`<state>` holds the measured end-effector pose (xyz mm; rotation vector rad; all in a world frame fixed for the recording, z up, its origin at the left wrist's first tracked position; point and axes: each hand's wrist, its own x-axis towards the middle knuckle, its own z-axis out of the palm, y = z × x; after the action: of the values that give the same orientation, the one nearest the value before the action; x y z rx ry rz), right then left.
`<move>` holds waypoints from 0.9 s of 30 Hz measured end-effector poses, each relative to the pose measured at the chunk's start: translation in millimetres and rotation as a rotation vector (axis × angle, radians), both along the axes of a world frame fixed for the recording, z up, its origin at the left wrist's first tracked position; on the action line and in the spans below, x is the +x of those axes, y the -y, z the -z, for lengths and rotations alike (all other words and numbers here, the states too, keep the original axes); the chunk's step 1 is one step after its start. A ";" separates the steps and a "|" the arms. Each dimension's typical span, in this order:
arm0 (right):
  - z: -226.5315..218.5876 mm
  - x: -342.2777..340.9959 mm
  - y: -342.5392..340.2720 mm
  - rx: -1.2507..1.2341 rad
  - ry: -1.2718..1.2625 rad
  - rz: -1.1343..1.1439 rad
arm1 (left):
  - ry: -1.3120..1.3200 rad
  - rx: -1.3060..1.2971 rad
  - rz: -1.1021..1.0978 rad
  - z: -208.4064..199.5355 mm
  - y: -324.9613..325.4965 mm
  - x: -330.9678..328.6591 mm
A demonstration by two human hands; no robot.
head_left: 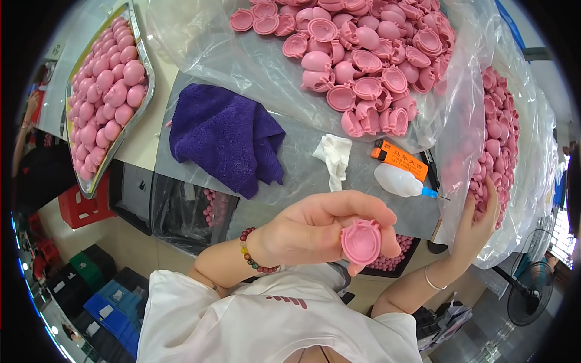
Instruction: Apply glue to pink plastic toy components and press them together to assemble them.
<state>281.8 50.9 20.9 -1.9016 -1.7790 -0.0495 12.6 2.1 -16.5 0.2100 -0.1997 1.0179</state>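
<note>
pink piece (pixel 361 241) pinched to the right of the purple cloth (pixel 224 136)

the left hand (pixel 315 227), right of the cloth and nearer the wearer, closes thumb and fingers on the piece, round hollow facing the camera. far right of the cloth, the right hand (pixel 481 221) has loosely curled fingers against a heap of pink parts (pixel 497 145); whether it grips any, i cannot tell. on the worktop (pixel 296 172), a white tissue (pixel 334 158) lies just right of the cloth.
</note>
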 end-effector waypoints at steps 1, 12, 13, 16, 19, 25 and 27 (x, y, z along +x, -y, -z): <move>1.0 -0.6 1.3 -0.046 -0.162 0.072 | -0.001 -0.001 -0.003 0.7 0.1 -0.8; -5.3 -13.1 45.8 0.153 -0.632 -0.326 | -0.010 -0.060 -0.018 -1.4 1.2 2.5; -8.6 -28.7 50.1 0.000 -0.623 -0.393 | -0.009 -0.061 -0.010 -1.5 1.5 4.1; -4.3 -59.6 50.3 -0.314 -0.520 -0.380 | 0.001 -0.125 -0.021 -4.0 4.6 6.5; -7.5 -75.6 42.2 -0.268 -0.375 -0.349 | -0.061 -0.112 -0.049 -10.5 5.8 7.5; -0.1 -76.1 41.5 -0.170 -0.180 -0.336 | -0.704 0.147 -0.378 -13.0 5.8 0.2; 4.6 -73.7 39.1 -0.132 -0.161 -0.390 | -0.878 0.320 -0.487 -12.4 5.9 -4.4</move>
<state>208.1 11.9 16.3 -1.5592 -2.0463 0.3575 8.2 -3.8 -4.1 1.0050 0.5175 1.2766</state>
